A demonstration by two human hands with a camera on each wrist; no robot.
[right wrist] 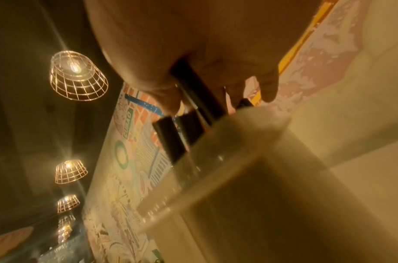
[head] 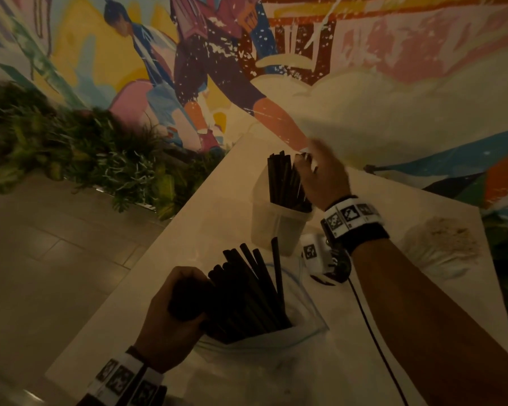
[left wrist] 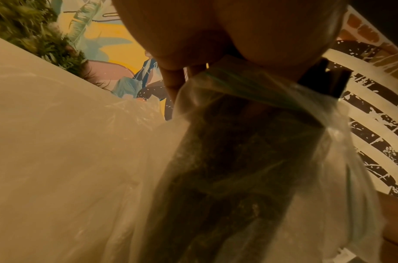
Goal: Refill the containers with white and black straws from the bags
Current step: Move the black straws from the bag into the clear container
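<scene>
Black straws (head: 285, 178) go into the container (head: 276, 227) at twelve o'clock, the right hand (head: 323, 177) pinching them; the left hand (head: 170, 315) clutches the bag (head: 302, 332), steadying it.

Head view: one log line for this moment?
left hand: grips bag | right hand: lowering black straws into container

Clear zip bag (head: 302, 326) stands open at 6 o'clock on your table, packed with black straws (head: 247, 291) fanning up toward 12 and 1; your left hand (head: 170, 320) grips its 9 o'clock side. Through the left wrist camera the bag (left wrist: 328, 160) reads cloudy, dark bundle inside. Translucent square container (head: 276, 224) sits upright at 12 o'clock from the bag, part-filled with more black straws (head: 282, 180) leaning toward 11. Your right hand (head: 324, 177) holds several straws over its rim at 2 o'clock.
</scene>
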